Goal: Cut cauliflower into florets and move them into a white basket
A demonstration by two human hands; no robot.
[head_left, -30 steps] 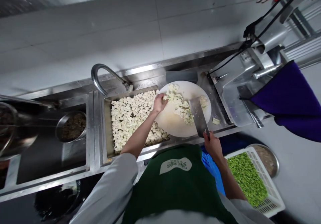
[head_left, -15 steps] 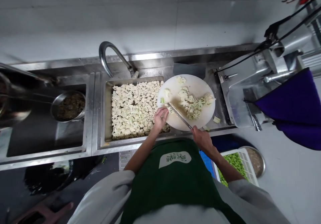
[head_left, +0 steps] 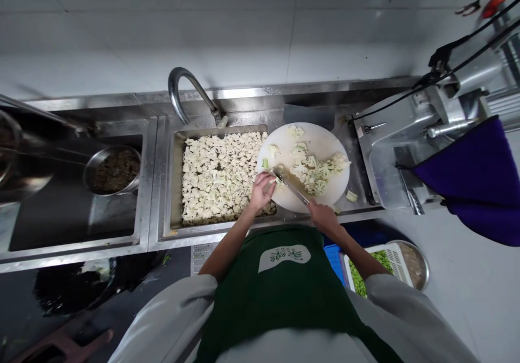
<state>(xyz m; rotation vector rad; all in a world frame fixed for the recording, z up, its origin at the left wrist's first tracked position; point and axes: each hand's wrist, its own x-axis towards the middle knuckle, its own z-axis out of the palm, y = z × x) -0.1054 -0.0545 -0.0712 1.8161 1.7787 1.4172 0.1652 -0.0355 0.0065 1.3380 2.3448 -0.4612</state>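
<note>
My right hand point(head_left: 324, 216) is closed round the handle of a knife point(head_left: 293, 188), whose blade points up and left over a round white cutting board point(head_left: 280, 203). At the board's left edge my left hand point(head_left: 262, 190) pinches a small cauliflower piece point(head_left: 278, 181) beside the knife tip. A heap of cauliflower florets point(head_left: 317, 173) lies on the right half of the board. To the left, the sink basin point(head_left: 177, 189) is filled with many cut cauliflower florets point(head_left: 219, 179). A few loose bits and a green scrap point(head_left: 265, 163) rest near the board's left side.
A curved faucet point(head_left: 179, 89) rises behind the sink. The left basin holds a metal pot point(head_left: 111, 170) with dark contents. At right stand a metal machine point(head_left: 390, 141) and a purple cloth point(head_left: 471, 176). Below is a white basket point(head_left: 400, 265) of chopped greens.
The knife tip has come closer to my left hand and the cauliflower piece in it. My right hand has shifted slightly left. The whole view has moved a little.
</note>
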